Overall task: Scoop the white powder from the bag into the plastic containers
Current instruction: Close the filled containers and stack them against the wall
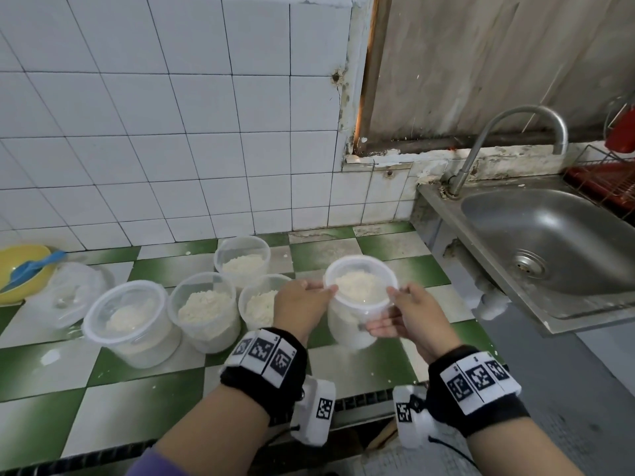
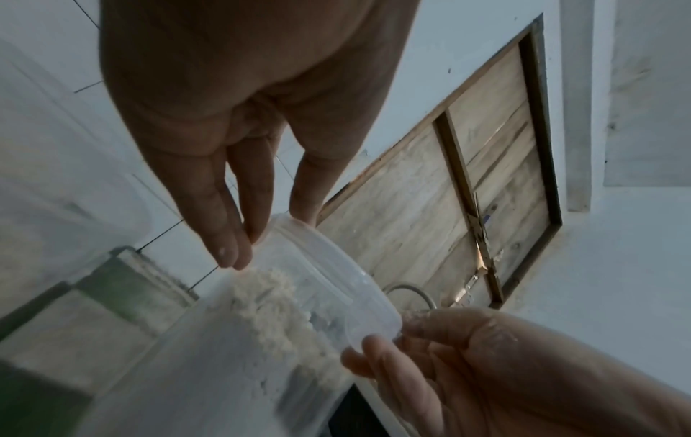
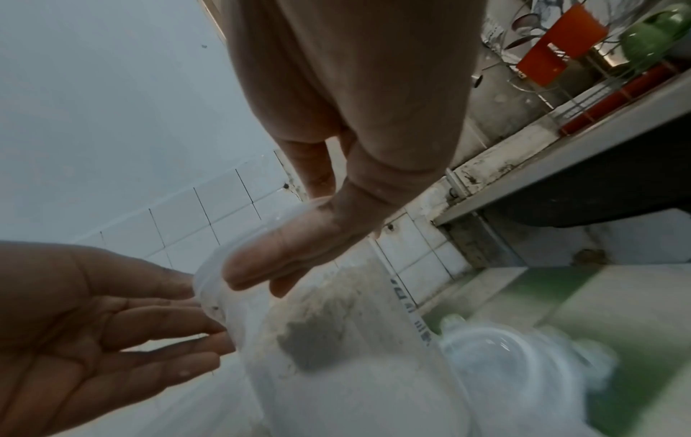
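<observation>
A clear plastic container (image 1: 357,304) part full of white powder is held between both hands near the counter's right end. My left hand (image 1: 307,300) pinches its rim (image 2: 336,266) on the left side, fingers in front and thumb behind. On the right side my right hand (image 1: 403,316) grips it, thumb (image 3: 284,254) lying on the rim and fingers curled round the wall. A clear lid seems to cover it. To the left stand several more containers with powder (image 1: 132,321) (image 1: 204,310) (image 1: 242,262). The crumpled clear bag (image 1: 74,293) lies at far left.
A yellow bowl (image 1: 34,283) with a blue scoop (image 1: 31,269) sits at the left edge of the green and white checked counter (image 1: 137,400). The steel sink (image 1: 549,242) and tap (image 1: 498,132) lie to the right, with a red dish rack (image 1: 604,180) behind.
</observation>
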Tool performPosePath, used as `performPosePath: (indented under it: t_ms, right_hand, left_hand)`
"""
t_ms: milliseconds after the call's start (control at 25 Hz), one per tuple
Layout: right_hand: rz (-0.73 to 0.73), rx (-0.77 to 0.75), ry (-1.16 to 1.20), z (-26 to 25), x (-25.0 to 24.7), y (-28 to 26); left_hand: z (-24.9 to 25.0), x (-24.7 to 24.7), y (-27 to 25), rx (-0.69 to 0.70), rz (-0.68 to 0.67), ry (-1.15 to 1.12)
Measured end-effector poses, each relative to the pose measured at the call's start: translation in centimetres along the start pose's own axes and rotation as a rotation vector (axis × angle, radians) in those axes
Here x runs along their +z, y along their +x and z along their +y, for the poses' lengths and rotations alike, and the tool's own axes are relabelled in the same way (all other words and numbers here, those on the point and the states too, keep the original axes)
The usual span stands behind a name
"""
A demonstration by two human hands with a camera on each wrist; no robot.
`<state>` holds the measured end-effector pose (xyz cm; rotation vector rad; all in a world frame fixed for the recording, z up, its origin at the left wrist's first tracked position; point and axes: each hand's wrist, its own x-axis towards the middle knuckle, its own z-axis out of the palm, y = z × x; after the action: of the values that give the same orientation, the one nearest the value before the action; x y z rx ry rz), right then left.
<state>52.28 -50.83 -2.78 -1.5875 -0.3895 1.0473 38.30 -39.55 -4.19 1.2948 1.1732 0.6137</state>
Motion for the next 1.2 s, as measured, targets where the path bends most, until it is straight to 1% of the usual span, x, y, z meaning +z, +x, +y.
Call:
performPosePath:
  t_ms: [80,240,400,560,680,720,840,920,960,1000,1040,1080,1120,1160,1200]
  right_hand:
    - [-0.015,-0.015,-0.005,-2.1,0.3,2.0]
    - [-0.069,-0.009,-0.06,-4.6,1.6,7.6]
    - [-0.112,0.022,-0.114,-5.2,2.8,13.0]
    - [-0.179,0.066,-0.145,-4.9,3.8,16.8]
    - [-0.224,0.111,-0.173,-4.3,4.6,18.4]
    - [-0.237,0.124,-0.177,-4.0,4.9,18.9]
    - [-0.286,0.131,-0.195,-3.2,5.1,19.9]
    - [-0.27,0.111,-0.235,-2.5,3.9,20.6]
    - [-0.207,0.07,-0.303,-1.9,2.9,21.1]
    - [-0.115,0.008,-0.424,-1.3,1.6,21.7]
    - [-0.017,-0.051,-0.584,-0.5,0.1,22.2]
    - [0.06,-0.09,-0.745,0.4,-1.4,22.5]
    - [0.105,-0.097,-0.882,1.2,-2.8,22.6]
    - [0.129,-0.091,-0.972,2.1,-4.0,22.7]
    - [0.139,-0.076,-1.04,3.0,-5.0,22.6]
  left_hand:
    - [1.6,0.2,1.8,0.019,0.019,-0.029]
    - [3.3,1.1,6.5,0.012,0.128,-0.042]
    - [3.7,2.3,10.2,-0.021,0.237,0.044]
    - [3.6,2.2,12.6,-0.093,0.31,0.143]
    - [3.3,2.1,13.2,-0.138,0.287,0.301]
    - [3.2,2.0,13.2,-0.16,0.29,0.319]
    - [3.0,1.7,13.0,-0.195,0.271,0.25]
    - [3.0,2.0,12.6,-0.191,0.235,0.161]
    - [3.2,2.3,12.2,-0.169,0.245,0.17]
    - [3.4,2.7,11.7,-0.109,0.314,0.258]
    - [3.7,3.1,11.2,-0.008,0.407,0.368]
    - [3.8,3.7,10.6,0.134,0.47,0.422]
    - [3.8,4.5,10.0,0.251,0.448,0.404]
    - [3.6,5.6,9.4,0.314,0.333,0.352]
    - [3.3,6.5,8.9,0.331,0.192,0.329]
